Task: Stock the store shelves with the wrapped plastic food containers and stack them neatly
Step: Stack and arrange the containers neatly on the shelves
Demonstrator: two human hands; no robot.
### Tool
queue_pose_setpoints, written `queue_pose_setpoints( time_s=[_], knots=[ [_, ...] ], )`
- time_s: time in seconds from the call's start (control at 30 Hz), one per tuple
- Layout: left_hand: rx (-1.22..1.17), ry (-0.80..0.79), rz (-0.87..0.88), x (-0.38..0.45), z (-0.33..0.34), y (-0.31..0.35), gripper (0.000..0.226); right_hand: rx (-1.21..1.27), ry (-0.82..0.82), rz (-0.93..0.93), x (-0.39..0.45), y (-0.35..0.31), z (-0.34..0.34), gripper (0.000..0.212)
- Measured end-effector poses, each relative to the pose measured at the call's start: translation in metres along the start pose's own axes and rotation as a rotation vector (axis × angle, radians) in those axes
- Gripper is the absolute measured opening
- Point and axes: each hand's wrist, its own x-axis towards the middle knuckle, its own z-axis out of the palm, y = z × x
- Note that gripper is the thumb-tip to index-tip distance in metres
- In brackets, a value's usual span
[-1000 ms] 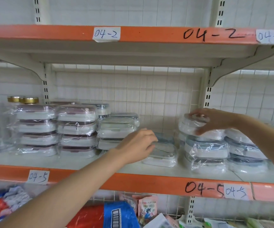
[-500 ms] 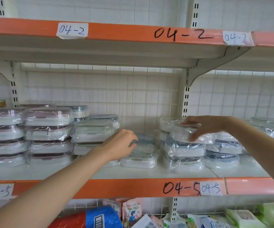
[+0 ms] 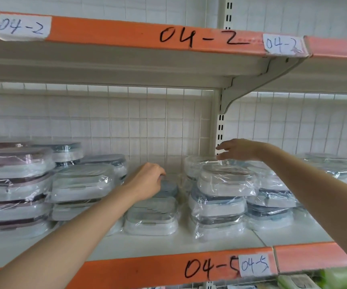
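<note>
On the shelf (image 3: pixel 220 245) labelled 04-5, wrapped plastic food containers stand in stacks: a tall stack with dark-rimmed lids (image 3: pixel 14 190) at far left, a grey-lidded stack (image 3: pixel 80 184) beside it, a low stack (image 3: pixel 151 217) in the middle, and a three-high stack (image 3: pixel 220 197) right of centre, with further stacks behind and to its right. The step in hand appears to be squaring up the middle and right-of-centre stacks. To do it well, each container should sit flush over the one below, edges parallel to the shelf front; the loose film is likely slippery, so light, even pressure from above with small sideways nudges would serve better than a pull on the wrap. The left hand (image 3: pixel 145 182) reaches in from lower left, forearm angled up, fingers curled over the rear container of the low stack; whether they clamp it or merely rest there cannot be told. The right hand (image 3: pixel 239 150) extends from the right with forearm sloping down toward the viewer, palm down, fingers straight and slightly apart, just above the back top container (image 3: pixel 199 163), holding nothing.
</note>
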Motion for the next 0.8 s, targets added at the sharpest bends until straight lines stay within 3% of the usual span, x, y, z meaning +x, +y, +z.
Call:
queue_pose_setpoints(
  time_s=[0.13,0.27,0.4,0.5,0.8],
  knots=[
    [0.035,-0.100,-0.095,0.017,0.007,-0.005,0.039,0.077,-0.126,0.031,0.024,0.001,0.009,0.074],
    [0.088,-0.276,-0.167,0.034,0.019,-0.009,0.044,0.004,-0.267,0.016,0.042,-0.003,0.013,0.066],
    [0.080,-0.524,-0.230,0.061,0.028,-0.016,0.064,-0.033,-0.306,-0.018,0.052,-0.001,0.013,0.062],
    [0.120,-0.669,-0.236,0.072,0.034,-0.021,0.059,0.007,-0.298,-0.032,0.058,0.004,0.015,0.061],
    [0.031,-0.466,-0.245,0.071,0.048,-0.020,0.072,0.158,-0.213,-0.061,0.067,0.013,0.025,0.056]
  ],
)
